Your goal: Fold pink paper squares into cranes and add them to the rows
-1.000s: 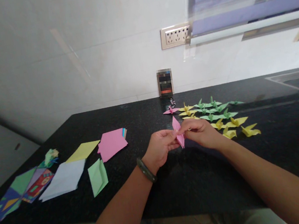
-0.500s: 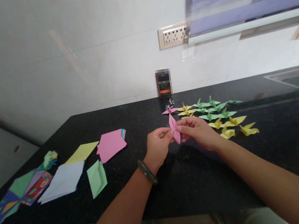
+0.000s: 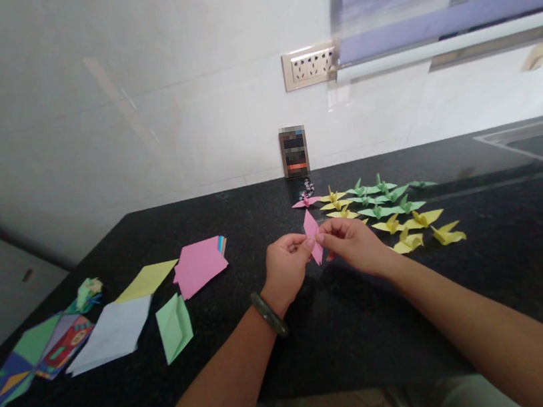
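A small pink folded paper piece [image 3: 312,233] is held upright above the black countertop [image 3: 349,327]. My left hand [image 3: 287,269], with a dark band on the wrist, pinches its left side. My right hand [image 3: 353,244] pinches its right side. Both hands are closed on the paper. Just behind my right hand lie several finished paper cranes, yellow [image 3: 412,237] and green [image 3: 381,193], plus one pink crane [image 3: 306,202].
To the left lie a pink paper stack [image 3: 199,265], a yellow sheet [image 3: 147,281], a white sheet [image 3: 110,328], a folded green sheet [image 3: 174,326] and patterned papers [image 3: 34,351]. A small dark box [image 3: 294,152] stands against the wall under a socket plate [image 3: 309,66].
Both hands and the pink piece have shifted slightly left and up in view; the pink piece looks narrower between the fingers.
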### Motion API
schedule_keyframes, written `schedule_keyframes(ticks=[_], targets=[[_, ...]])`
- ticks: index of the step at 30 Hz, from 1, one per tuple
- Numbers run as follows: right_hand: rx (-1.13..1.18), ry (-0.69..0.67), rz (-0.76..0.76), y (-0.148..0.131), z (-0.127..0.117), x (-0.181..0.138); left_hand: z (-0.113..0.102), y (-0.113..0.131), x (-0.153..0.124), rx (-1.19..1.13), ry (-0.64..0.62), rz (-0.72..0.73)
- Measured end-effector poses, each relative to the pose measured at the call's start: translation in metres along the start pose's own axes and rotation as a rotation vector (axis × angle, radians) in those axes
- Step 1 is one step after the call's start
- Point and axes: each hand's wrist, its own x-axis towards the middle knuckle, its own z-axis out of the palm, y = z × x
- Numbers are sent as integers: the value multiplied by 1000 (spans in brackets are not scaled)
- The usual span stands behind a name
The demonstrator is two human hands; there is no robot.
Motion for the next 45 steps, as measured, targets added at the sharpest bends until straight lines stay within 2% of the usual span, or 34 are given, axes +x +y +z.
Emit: schedule_keyframes(ticks=[11, 19, 24, 26, 29, 32, 36, 38, 40, 45], targets=[[142, -53, 37, -2, 2, 0, 1, 0, -1, -39, 38, 23], [179, -47, -57, 2, 4, -2, 2, 1, -4, -138, -10, 72], [235, -7, -36, 3, 9, 0, 2, -3, 0, -254, -40, -20], [156, 45, -27, 4, 9, 0, 1, -6, 2, -235, 8, -27], [-119, 222, -127, 5, 7, -1, 0, -10, 3, -62, 125, 83], [-361, 312, -291, 4, 6, -5, 1, -11, 0, 36, 76, 155], [-434, 218, -438, -1, 7, -7, 2, -5, -3, 11, -54, 158], [-414, 153, -480, -1, 8, -8, 1, -3, -2, -23, -79, 133], [-362, 124, -444, 0, 8, -7, 0, -2, 0, -89, -72, 96], [-2, 170, -133, 4, 6, -1, -2, -2, 3, -146, -95, -10]])
